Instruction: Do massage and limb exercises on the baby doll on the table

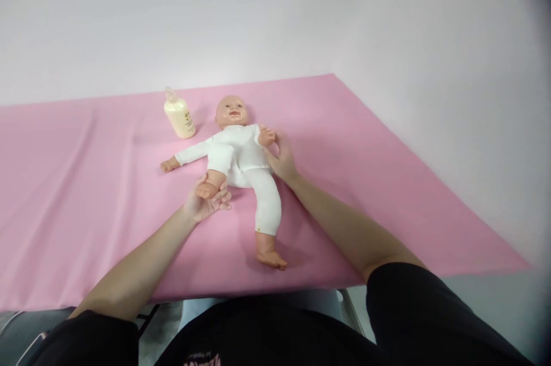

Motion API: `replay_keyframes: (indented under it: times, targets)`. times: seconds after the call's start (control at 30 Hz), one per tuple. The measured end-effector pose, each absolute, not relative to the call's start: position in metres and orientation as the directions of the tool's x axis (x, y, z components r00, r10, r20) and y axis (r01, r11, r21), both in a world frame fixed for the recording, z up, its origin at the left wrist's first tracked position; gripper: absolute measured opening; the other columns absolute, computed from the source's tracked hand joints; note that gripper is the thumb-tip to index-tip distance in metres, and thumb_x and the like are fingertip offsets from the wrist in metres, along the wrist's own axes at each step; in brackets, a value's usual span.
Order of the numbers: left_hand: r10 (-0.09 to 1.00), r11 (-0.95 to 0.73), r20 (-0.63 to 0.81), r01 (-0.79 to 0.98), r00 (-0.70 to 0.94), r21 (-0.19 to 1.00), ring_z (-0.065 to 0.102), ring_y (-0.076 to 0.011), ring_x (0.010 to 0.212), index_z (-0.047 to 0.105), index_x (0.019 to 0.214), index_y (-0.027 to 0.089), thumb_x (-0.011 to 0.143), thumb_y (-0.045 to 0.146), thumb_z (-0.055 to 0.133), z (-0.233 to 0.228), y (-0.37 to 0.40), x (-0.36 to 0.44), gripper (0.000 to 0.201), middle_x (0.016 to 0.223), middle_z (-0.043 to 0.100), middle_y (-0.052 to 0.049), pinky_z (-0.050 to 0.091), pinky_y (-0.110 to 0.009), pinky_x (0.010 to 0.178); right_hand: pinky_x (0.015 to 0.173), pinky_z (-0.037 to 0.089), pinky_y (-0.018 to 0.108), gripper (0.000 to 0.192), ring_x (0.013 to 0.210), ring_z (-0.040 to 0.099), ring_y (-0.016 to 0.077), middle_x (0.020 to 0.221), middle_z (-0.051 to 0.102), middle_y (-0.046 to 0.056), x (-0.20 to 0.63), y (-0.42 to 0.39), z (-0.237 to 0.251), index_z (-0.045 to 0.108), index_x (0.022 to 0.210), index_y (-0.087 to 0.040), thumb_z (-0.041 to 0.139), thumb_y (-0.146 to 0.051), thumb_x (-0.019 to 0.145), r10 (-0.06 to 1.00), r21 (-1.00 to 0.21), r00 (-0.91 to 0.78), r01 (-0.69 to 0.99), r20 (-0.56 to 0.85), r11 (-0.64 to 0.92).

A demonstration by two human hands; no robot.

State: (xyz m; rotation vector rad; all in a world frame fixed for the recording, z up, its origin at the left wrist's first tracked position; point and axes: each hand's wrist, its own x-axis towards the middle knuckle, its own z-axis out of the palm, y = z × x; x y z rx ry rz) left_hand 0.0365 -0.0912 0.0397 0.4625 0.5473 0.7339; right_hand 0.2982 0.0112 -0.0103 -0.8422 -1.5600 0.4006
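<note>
A baby doll (239,151) lies face-up on the pink worktop (387,182); left hand (206,202) cups its raised foot, right hand (282,162) steadies its side, fingers loosely spread; lotion bottle (179,115) at ten o'clock.

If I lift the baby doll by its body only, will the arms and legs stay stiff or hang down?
The baby doll probably flops: its white cloth limbs look soft, and one knee bends where the left hand cups its foot. The head looks like hard plastic, so it may tip backward. The right hand rests at its side.
</note>
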Motion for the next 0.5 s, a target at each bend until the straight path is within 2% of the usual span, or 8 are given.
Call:
replay_keyframes:
  times: [0.17,0.27,0.4,0.5]
  targets:
    - [0.727,0.652,-0.309,-0.474,0.613,0.592,0.05,-0.0169,0.056,0.059,0.075,0.015,0.103,0.06,0.026,0.039,-0.089,0.039,0.062,0.049,0.04,0.002,0.06,-0.032,0.057,0.116,0.047,0.053,0.032,0.128,0.061,0.0272,0.129,0.07,0.008,0.298,0.007,-0.003,0.068,0.127,-0.028,0.054,-0.039,0.099,0.607,-0.468,-0.268,0.436,0.748,0.769]
    - [0.722,0.64,-0.291,-0.447,0.627,0.625,0.051,-0.0165,0.058,0.06,0.078,0.014,0.101,0.061,0.037,0.035,-0.087,0.04,0.057,0.052,0.043,0.002,0.06,-0.032,0.059,0.115,0.047,0.054,0.034,0.128,0.06,0.0273,0.13,0.07,0.007,0.297,0.01,-0.002,0.071,0.125,-0.03,0.049,-0.034,0.1,0.586,-0.417,-0.329,0.458,0.741,0.785]
    - [0.706,0.613,-0.231,-0.414,0.669,0.672,0.056,-0.0172,0.063,0.059,0.085,0.014,0.093,0.063,0.056,0.027,-0.085,0.037,0.049,0.056,0.048,0.002,0.061,-0.035,0.065,0.116,0.046,0.055,0.034,0.129,0.06,0.0276,0.129,0.07,0.006,0.296,0.01,-0.002,0.071,0.125,-0.032,0.049,-0.035,0.1,0.6,-0.445,-0.313,0.443,0.737,0.778]
    - [0.604,0.623,-0.168,-0.33,0.779,0.71,0.06,-0.0194,0.069,0.058,0.092,0.014,0.083,0.066,0.068,0.018,-0.087,0.032,0.054,0.063,0.057,-0.001,0.061,-0.039,0.07,0.118,0.045,0.055,0.034,0.13,0.059,0.028,0.131,0.069,0.008,0.296,0.007,-0.002,0.07,0.126,-0.03,0.054,-0.041,0.097,0.658,-0.542,-0.245,0.404,0.712,0.737]
